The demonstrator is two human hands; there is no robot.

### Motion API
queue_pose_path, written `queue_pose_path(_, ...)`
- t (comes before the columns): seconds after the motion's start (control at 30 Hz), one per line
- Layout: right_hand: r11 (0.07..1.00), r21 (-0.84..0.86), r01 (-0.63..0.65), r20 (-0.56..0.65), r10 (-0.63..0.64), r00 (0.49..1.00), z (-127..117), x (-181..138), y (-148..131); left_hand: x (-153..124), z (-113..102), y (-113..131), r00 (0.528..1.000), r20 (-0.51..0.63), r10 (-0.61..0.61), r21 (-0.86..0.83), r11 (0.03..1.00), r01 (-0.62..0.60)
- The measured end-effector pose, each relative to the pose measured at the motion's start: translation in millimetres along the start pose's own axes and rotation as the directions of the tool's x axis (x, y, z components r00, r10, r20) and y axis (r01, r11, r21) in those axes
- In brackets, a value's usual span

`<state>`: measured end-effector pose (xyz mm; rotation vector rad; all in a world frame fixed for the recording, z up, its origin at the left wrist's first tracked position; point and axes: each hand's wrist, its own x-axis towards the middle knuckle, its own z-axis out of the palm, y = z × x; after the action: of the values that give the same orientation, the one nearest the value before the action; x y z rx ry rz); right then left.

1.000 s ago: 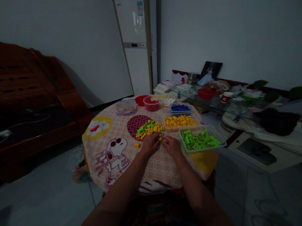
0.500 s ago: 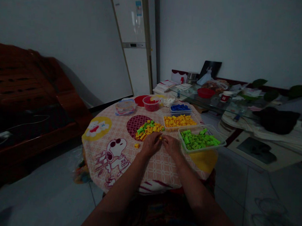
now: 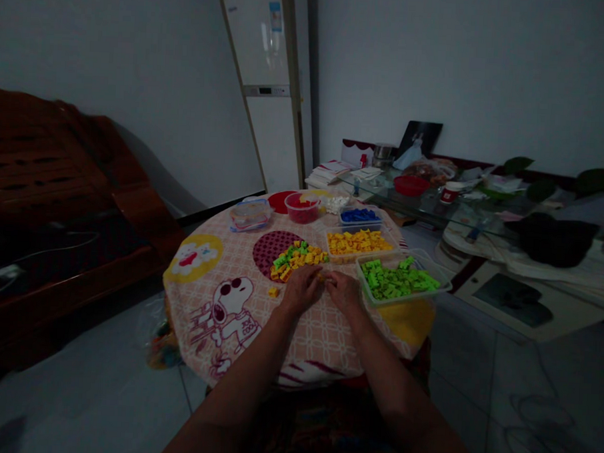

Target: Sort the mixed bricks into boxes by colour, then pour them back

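Both hands meet over a round table [image 3: 214, 276] covered with a cartoon-print cloth. My left hand [image 3: 302, 288] and my right hand [image 3: 343, 290] have their fingers curled together around a small yellow brick [image 3: 324, 277] between them. Just beyond the fingers lies a loose pile of yellow and green bricks [image 3: 297, 258]. A single yellow brick [image 3: 274, 292] lies to the left of my left hand. To the right of my right hand stands a clear tray of green bricks [image 3: 398, 279].
Further back stand a tray of yellow bricks [image 3: 357, 242], a tub of blue bricks [image 3: 360, 216], a red tub [image 3: 303, 208] and a clear lidded box [image 3: 251, 214]. A cluttered glass table [image 3: 433, 205] is at the right, a wooden sofa [image 3: 58, 196] at the left, a tall white appliance [image 3: 271, 85] behind.
Both hands stay pressed together at the same spot; the fingers shift slightly around the small brick. The camera has drifted a little.
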<state>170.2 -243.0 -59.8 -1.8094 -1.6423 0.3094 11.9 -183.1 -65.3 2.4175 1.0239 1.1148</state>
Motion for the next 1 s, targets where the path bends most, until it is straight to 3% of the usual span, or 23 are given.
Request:
queue_pose_path(0.27, 1.0, 0.012, -0.016, -0.004, 0.016, 1.0, 2, 2, 2, 11, -4, 10, 0.993, -0.065, -0.097, -0.035, 0.995, 0.094)
queue_pose_path(0.4, 0.999, 0.0, -0.033, -0.012, 0.033, 0.999, 2, 2, 2, 41, 0, 18, 0.998, -0.046, -0.034, -0.043, 0.999, 0.032)
queue_pose_path(0.57, 0.997, -0.002, -0.078, -0.011, 0.078, 0.997, 0, 3, 3, 84, 17, 26, 0.997, -0.01, -0.072, -0.085, 0.994, 0.071)
queue_pose_path(0.73, 0.993, 0.097, -0.064, -0.03, 0.067, 0.997, 2, 5, 9, 101, 27, 27, 0.998, 0.039, 0.038, -0.187, 0.982, -0.03)
queue_pose_path(0.9, 0.978, 0.207, -0.021, -0.065, 0.035, 0.997, 7, 4, 14, 92, 9, 19, 0.996, 0.001, -0.086, -0.106, 0.991, 0.085)
queue_pose_path(1.0, 0.967, 0.253, -0.016, -0.067, 0.034, 0.997, 8, 3, 15, 83, -12, 17, 0.987, 0.054, -0.149, 0.014, 0.989, 0.148)
